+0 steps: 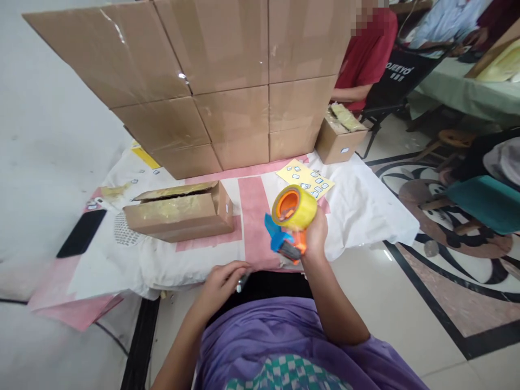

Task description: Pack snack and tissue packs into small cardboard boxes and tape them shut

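My right hand (pixel 317 235) is wrapped round the orange handle of a tape dispenser (pixel 287 238), held up over the front edge of the table. It has blue and orange parts and carries a roll of yellowish tape (pixel 306 208). At the table's front edge, by my lap, my left hand (pixel 221 284) has its fingers curled together. A small shiny, silvery object (pixel 242 283) shows beneath its fingertips; its kind is unclear. Ahead of that hand, a long cardboard box (pixel 182 219) lies on the table, its top flaps slightly raised and tape across them.
Stacked cardboard boxes (pixel 235 70) form a wall at the back. A smaller box (pixel 339 143) stands at the right, near a yellow sheet of stickers (pixel 296 174). A black phone (pixel 82 233) lies at the left edge. Beyond sits a person in a red shirt (pixel 361 70).
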The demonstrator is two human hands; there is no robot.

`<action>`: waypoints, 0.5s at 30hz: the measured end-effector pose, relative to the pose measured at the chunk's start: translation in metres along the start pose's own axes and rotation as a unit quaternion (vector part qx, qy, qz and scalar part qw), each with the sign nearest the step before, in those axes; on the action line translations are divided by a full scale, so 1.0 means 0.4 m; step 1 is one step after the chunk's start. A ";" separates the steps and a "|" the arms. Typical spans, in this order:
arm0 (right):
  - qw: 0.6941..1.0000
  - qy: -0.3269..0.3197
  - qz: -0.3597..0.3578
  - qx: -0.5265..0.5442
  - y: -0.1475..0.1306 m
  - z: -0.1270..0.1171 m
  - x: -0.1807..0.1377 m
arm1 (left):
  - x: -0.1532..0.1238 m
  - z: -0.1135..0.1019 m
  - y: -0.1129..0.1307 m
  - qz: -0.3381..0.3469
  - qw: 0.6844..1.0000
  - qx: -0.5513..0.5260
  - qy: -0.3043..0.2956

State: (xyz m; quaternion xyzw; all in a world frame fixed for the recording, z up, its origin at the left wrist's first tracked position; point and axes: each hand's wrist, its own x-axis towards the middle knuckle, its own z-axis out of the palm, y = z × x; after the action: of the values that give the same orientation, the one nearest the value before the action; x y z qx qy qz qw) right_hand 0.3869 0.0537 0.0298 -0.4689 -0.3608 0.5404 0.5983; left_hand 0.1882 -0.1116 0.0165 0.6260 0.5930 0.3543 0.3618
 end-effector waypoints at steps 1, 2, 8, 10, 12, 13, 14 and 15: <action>1.000 -0.001 -0.016 -0.012 0.008 0.006 0.003 | -0.007 -0.022 -0.023 -0.032 0.999 -0.019 0.032; 0.999 -0.018 -0.036 -0.030 0.021 0.016 0.004 | -0.012 -0.045 -0.040 -0.048 0.996 -0.039 0.061; 0.926 -0.215 -0.163 -0.263 0.084 0.063 0.038 | 0.003 -0.158 -0.020 -0.031 0.982 -0.101 0.155; 0.904 -0.170 -0.174 -0.351 0.047 0.038 0.044 | 0.010 -0.173 0.004 -0.044 0.981 -0.100 0.161; 0.873 -0.092 -0.222 -0.424 -0.024 0.010 0.030 | 0.014 -0.178 0.022 -0.052 0.982 -0.099 0.150; 0.856 -0.065 -0.262 -0.440 -0.066 0.004 0.015 | 0.016 -0.177 0.029 -0.050 0.984 -0.097 0.140; 0.841 -0.085 -0.302 -0.440 -0.107 0.007 -0.005 | 0.018 -0.175 0.035 -0.044 0.987 -0.091 0.128; 0.829 -0.145 -0.334 -0.424 -0.144 0.021 -0.028 | 0.020 -0.172 0.041 -0.035 0.989 -0.081 0.118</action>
State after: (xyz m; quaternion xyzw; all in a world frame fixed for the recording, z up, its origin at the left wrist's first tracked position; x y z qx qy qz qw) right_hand 0.3951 0.0455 0.0878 -0.4435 -0.7719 0.1635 0.4252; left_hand 0.1366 -0.1021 0.0643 0.5275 0.6220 0.4598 0.3515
